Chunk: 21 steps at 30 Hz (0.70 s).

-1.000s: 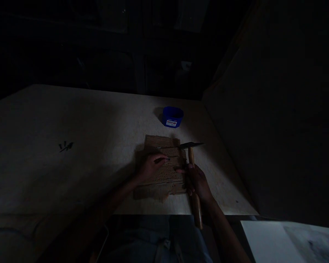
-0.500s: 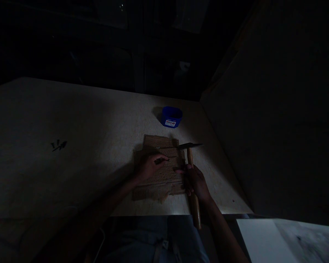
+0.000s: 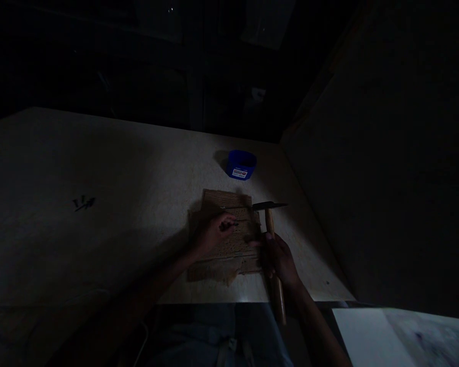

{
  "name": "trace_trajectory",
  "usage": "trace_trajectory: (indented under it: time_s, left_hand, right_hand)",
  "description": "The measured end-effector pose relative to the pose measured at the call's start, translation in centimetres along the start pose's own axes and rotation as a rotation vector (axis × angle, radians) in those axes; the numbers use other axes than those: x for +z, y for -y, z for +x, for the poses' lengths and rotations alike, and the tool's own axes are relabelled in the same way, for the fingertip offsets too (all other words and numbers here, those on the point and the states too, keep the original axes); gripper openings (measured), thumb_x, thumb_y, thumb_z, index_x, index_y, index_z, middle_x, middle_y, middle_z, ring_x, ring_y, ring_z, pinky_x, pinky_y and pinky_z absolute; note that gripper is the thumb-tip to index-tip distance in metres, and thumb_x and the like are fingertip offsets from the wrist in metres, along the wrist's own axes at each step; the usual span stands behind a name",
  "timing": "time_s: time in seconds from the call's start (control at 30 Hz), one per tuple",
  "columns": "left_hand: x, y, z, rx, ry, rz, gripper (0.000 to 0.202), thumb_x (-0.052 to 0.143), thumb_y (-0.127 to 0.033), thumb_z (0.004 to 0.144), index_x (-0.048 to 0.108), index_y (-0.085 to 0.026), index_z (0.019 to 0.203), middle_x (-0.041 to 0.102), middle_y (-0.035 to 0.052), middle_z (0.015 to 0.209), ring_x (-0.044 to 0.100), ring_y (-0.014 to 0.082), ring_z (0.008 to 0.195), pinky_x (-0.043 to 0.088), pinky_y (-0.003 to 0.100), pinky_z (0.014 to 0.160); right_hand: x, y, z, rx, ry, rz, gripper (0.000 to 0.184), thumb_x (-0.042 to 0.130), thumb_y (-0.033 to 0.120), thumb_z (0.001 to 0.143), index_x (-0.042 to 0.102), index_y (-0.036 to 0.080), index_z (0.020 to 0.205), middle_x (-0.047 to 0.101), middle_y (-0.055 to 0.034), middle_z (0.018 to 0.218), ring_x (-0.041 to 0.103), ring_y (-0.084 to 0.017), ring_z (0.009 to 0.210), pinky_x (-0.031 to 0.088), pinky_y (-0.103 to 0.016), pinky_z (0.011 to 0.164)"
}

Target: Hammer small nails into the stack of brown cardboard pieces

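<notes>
My left hand [image 3: 212,233] is over a piece of worn brown cardboard [image 3: 222,265] dotted with many small holes. Its fingers are pinched together at a small dark nail or screw [image 3: 235,223]; dim light hides the exact kind. My right hand [image 3: 280,257] is closed around the wooden handle of a hammer [image 3: 270,219] at the cardboard's right edge. The hammer's dark metal head lies across the top, and the handle's lower end reaches past the table edge.
Beyond the cardboard stands a blue plastic tub [image 3: 241,165] with a white label. Several dark screws or nails [image 3: 84,203] lie on the pale table [image 3: 149,168] to the left. A dark upright panel [image 3: 386,178] borders the right side. A white surface [image 3: 359,336] shows at bottom right.
The hammer and my right hand have shifted slightly right. My left hand keeps its pinch over the cardboard. The whole view has moved a little.
</notes>
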<state>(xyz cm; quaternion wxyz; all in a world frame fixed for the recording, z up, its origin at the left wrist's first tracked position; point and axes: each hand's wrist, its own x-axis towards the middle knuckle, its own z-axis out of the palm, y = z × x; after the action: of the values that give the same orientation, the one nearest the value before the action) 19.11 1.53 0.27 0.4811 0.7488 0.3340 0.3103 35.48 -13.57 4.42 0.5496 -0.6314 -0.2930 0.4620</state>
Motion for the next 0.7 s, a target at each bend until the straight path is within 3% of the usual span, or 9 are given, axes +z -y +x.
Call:
trace_trajectory:
  time_s: [0.1, 0.27, 0.43, 0.7]
  left_hand:
    - [0.1, 0.2, 0.0, -0.005, -0.009, -0.025, 0.020, 0.068, -0.020, 0.083, 0.067, -0.022, 0.102, 0.076, -0.0001, 0.093, 0.071, 0.0158, 0.086, 0.057, 0.027, 0.075]
    - [0.2, 0.0, 0.0, -0.024, -0.029, -0.079, 0.020, 0.069, -0.015, 0.080, 0.067, -0.020, 0.099, 0.076, 0.0011, 0.094, 0.071, 0.0159, 0.088, 0.057, 0.028, 0.078]
    - [0.0, -0.6, 0.1, -0.054, -0.049, -0.095, 0.016, 0.070, -0.016, 0.079, 0.067, -0.020, 0.095, 0.076, 0.0006, 0.091, 0.071, 0.0156, 0.084, 0.057, 0.028, 0.077]
    - [0.0, -0.6, 0.1, -0.056, -0.038, -0.097, 0.017, 0.070, -0.017, 0.079, 0.069, -0.020, 0.096, 0.076, 0.0013, 0.093, 0.071, 0.0167, 0.087, 0.057, 0.029, 0.079]
  right_hand:
    - [-0.3, 1.6, -1.9, 0.009, -0.017, -0.113, 0.049, 0.049, 0.063, 0.094, 0.062, 0.017, 0.085, 0.065, -0.0005, 0.057, 0.033, -0.004, 0.028, 0.022, -0.017, 0.028]
    - [-0.5, 4.5, -4.5, 0.031, 0.086, -0.242, 0.050, 0.049, 0.064, 0.094, 0.064, 0.017, 0.084, 0.069, -0.0031, 0.072, 0.037, -0.004, 0.032, 0.024, -0.018, 0.029]
    - [0.1, 4.9, -4.5, 0.030, 0.180, -0.363, 0.050, 0.048, 0.063, 0.095, 0.066, 0.018, 0.086, 0.069, -0.0032, 0.077, 0.039, -0.004, 0.035, 0.025, -0.019, 0.031]
    - [1.2, 5.8, -4.7, 0.037, 0.177, -0.424, 0.054, 0.041, 0.066, 0.096, 0.061, 0.019, 0.080, 0.056, 0.0030, 0.056, 0.036, -0.007, 0.033, 0.024, -0.022, 0.034]
